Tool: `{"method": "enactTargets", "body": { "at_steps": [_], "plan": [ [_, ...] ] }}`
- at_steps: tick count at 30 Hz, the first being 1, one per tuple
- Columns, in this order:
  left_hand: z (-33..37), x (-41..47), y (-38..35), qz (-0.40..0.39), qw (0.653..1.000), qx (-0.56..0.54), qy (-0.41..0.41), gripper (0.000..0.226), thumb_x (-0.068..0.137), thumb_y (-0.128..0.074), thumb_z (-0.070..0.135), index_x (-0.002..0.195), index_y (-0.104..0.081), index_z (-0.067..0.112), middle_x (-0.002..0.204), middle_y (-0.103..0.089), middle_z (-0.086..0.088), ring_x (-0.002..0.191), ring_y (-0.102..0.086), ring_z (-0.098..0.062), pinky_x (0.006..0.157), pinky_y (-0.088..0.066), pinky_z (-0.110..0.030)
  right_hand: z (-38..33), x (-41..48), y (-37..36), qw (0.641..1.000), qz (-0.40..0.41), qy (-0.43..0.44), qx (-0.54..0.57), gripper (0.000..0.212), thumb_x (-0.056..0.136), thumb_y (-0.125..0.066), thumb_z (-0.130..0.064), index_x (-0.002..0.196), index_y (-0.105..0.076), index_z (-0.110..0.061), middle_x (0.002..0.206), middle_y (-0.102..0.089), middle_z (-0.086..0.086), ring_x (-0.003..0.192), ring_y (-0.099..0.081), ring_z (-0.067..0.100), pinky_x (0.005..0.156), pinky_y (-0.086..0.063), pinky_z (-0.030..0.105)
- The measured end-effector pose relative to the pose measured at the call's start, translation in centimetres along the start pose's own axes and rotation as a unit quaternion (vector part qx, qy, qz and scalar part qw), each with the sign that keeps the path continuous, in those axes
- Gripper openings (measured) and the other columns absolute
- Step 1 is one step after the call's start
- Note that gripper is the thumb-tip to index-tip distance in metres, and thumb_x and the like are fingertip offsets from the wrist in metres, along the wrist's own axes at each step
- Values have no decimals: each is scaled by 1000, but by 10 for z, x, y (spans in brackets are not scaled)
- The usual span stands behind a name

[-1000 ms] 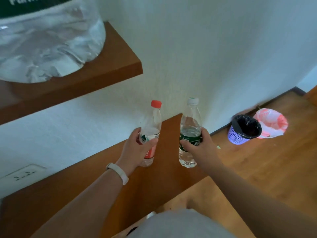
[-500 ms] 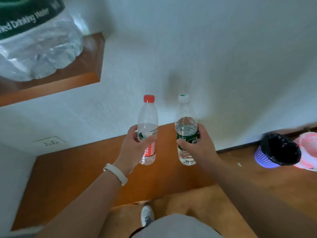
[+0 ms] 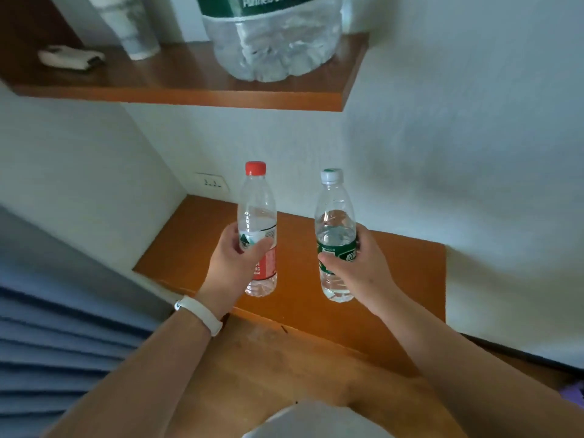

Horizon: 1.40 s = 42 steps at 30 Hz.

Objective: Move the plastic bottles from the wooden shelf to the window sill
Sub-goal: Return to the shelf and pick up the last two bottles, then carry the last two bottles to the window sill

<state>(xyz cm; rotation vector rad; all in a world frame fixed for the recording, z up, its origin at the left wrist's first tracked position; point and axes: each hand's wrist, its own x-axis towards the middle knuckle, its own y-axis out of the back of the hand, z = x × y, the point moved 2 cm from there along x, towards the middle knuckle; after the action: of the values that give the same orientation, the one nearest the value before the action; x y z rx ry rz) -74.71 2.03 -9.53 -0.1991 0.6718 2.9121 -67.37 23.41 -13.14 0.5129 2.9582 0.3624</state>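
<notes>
Our left hand [image 3: 235, 259] wraps the red-capped bottle [image 3: 257, 229], and our right hand [image 3: 354, 267] is closed around the green-labelled bottle [image 3: 336, 235] at its 3 o'clock. We hold both upright over the lower wooden shelf [image 3: 395, 279]. At 12 o'clock a large water jug [image 3: 275, 36] sits on the upper shelf [image 3: 189, 96].
</notes>
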Motion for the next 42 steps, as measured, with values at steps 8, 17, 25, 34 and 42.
{"method": "enactTargets", "body": {
  "at_steps": [8,17,25,34,42],
  "plan": [
    [-57,-55,122,140,987,-74,42,50,89,-72,41,133,-52,29,114,-70,6,101,-70,-17,85,-59,-39,-47,-15,-115,985,-149,82,-15,67,71,-81,-43,128,-48,-31,113,-62,-8,100,-64,10,81,-58,30],
    [-140,-149,270,259,957,-110,68,37,84,-78,37,115,-59,29,96,-74,6,85,-74,-12,69,-57,-27,-97,-98,-267,958,-256,125,-2,52,74,-82,-31,118,-55,-31,111,-65,-3,91,-68,7,71,-57,23],
    [-224,-245,393,344,922,-154,95,42,82,-79,39,115,-57,27,98,-74,3,86,-74,-14,73,-57,-32,-132,-190,-405,931,-323,167,-15,50,71,-84,-34,110,-54,-46,108,-67,-13,98,-64,2,91,-54,38],
    [-313,-390,486,483,846,-179,140,47,86,-78,37,125,-52,26,110,-71,-1,94,-72,-18,80,-60,-39,-168,-311,-550,855,-476,203,-16,41,75,-83,-23,108,-60,-30,99,-71,-12,91,-66,1,84,-53,26],
    [-355,-494,531,592,757,-229,156,49,86,-79,33,127,-52,26,115,-70,-4,98,-73,-18,79,-59,-35,-185,-398,-655,772,-601,207,-11,46,75,-82,-18,114,-59,-26,101,-71,-5,92,-68,9,82,-56,29]
  ]
}}
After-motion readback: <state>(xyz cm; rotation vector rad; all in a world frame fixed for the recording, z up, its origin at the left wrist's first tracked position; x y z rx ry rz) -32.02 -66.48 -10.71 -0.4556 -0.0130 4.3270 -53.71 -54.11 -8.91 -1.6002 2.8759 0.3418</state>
